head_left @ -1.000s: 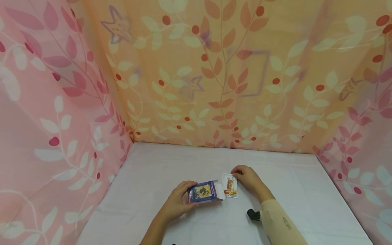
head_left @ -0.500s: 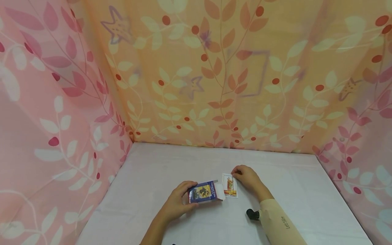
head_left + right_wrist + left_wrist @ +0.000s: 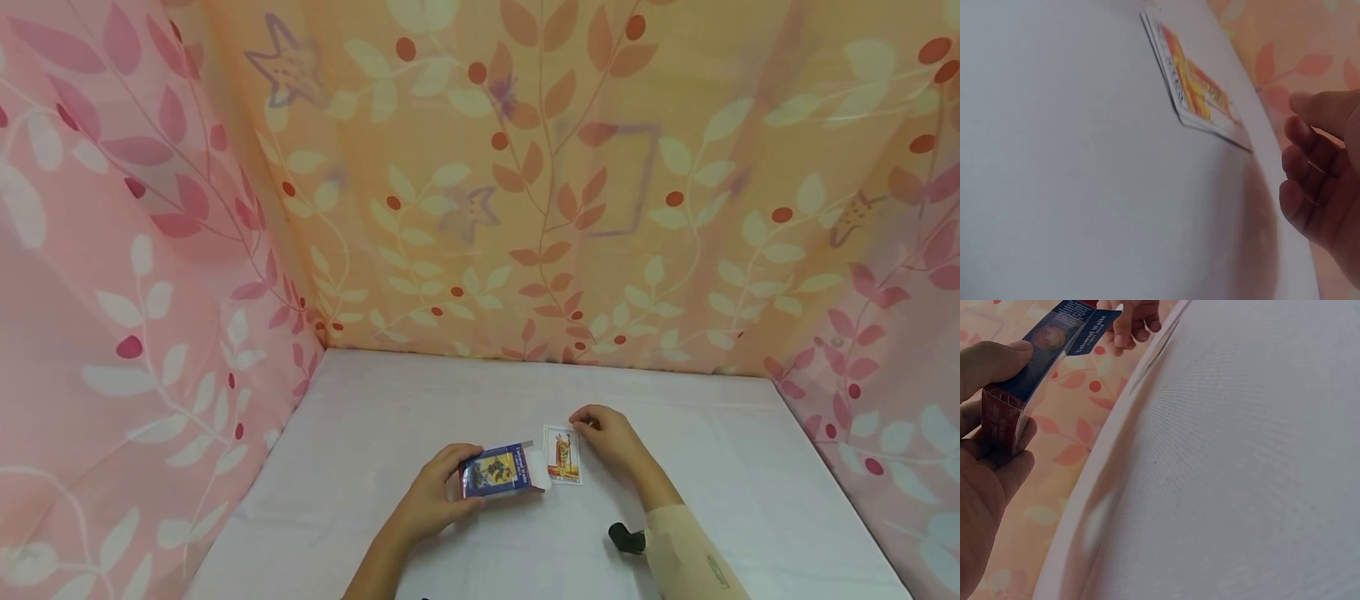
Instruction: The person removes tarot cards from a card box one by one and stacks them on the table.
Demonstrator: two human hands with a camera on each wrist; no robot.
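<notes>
My left hand (image 3: 435, 492) grips a blue card box (image 3: 497, 471) between thumb and fingers, and the box is held above the table. Its flap end is open and faces right. In the left wrist view the box (image 3: 1041, 347) shows a dark blue side and a red end. Right of the flap, a small stack of picture cards (image 3: 562, 456) lies on the white table, the top card face up. My right hand (image 3: 609, 435) hovers beside the stack's upper right corner. In the right wrist view this hand (image 3: 1329, 181) has loosely bent fingers, holds nothing and is apart from the cards (image 3: 1194, 81).
The white tabletop (image 3: 420, 392) is bordered at the back by an orange leaf-print curtain (image 3: 450, 250) and at the left by a pink one (image 3: 150, 333). A black object (image 3: 627, 539) sits at the right sleeve (image 3: 690, 554).
My right hand has come slightly away from the cards to the right, and its forearm has shifted a little. The left hand and card box look unmoved.
</notes>
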